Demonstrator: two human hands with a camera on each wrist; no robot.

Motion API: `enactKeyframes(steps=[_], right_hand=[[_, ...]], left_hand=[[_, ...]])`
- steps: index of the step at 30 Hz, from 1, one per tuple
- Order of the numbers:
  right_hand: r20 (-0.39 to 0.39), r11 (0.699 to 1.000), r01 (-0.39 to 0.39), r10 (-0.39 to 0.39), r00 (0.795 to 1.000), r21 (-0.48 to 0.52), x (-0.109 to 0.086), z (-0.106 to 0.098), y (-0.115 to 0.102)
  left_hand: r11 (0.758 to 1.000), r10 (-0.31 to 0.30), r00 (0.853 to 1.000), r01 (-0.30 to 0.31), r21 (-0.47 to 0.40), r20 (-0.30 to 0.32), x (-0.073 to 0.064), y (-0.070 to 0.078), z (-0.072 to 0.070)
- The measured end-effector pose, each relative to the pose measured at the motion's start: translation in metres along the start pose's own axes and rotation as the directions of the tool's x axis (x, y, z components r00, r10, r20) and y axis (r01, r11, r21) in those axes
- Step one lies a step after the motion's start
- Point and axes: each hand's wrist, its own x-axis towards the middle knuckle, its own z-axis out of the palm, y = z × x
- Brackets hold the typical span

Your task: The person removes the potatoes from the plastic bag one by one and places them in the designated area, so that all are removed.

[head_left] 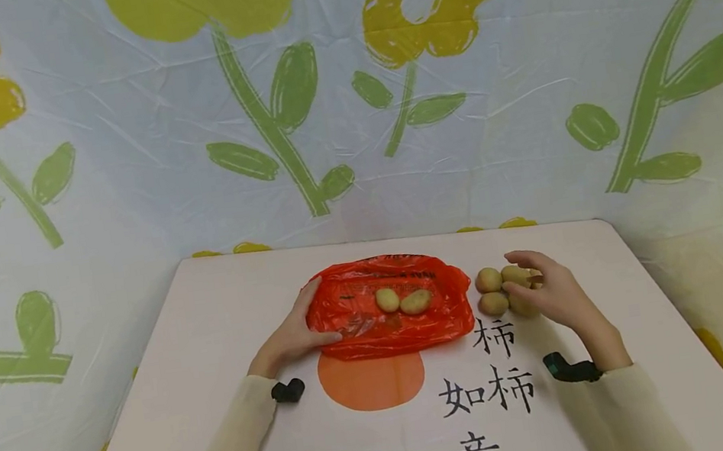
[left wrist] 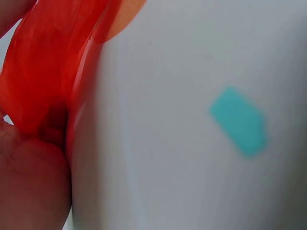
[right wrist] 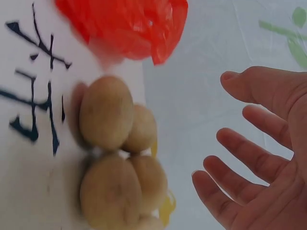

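Observation:
A red plastic bag (head_left: 364,341) lies spread on the table, with two potatoes (head_left: 416,302) on its red plastic near the middle. My left hand (head_left: 290,336) holds the bag's left edge, thumb along the near side and fingers at the far side. In the left wrist view the red plastic (left wrist: 53,72) runs between parts of the hand (left wrist: 31,177). Several more potatoes (head_left: 494,304) sit grouped just right of the bag. Over that group hovers my right hand (head_left: 558,294), partly hiding it. The right wrist view shows its fingers spread, apart from the potatoes (right wrist: 106,112).
The pale table (head_left: 207,309) has an orange circle (head_left: 373,384) and black characters (head_left: 489,392) printed on its cover. Behind it hangs a flower-patterned cloth (head_left: 344,104), which also covers both sides.

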Motion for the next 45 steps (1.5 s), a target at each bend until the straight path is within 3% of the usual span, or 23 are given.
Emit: enactKeyframes(steps=[14, 21, 27, 36, 45], right_hand=[[0.032, 0.998, 0.065, -0.066, 0.997, 0.028, 0.028, 0.022, -0.035], [0.053, 0.987, 0.109, -0.116, 0.992, 0.119, 0.037, 0.028, -0.049], [0.093, 0.984, 0.116, -0.129, 0.987, 0.133, 0.047, 0.035, -0.057], [0.158, 0.976, 0.161, -0.184, 0.97, 0.145, 0.071, 0.049, -0.075], [0.248, 0.975, 0.176, -0.205, 0.947, 0.135, 0.098, 0.076, -0.087]], left_hand=[[1.0, -0.003, 1.0, 0.003, -0.004, 0.004, -0.001, 0.0, 0.0], [1.0, -0.001, 1.0, 0.001, -0.004, 0.002, -0.001, 0.001, 0.0], [1.0, -0.013, 1.0, 0.013, 0.0, 0.002, -0.002, 0.002, 0.0], [1.0, -0.021, 1.0, 0.021, 0.0, -0.002, -0.001, 0.002, 0.0], [1.0, -0.024, 1.0, 0.024, 0.006, -0.004, -0.001, 0.0, 0.0]])
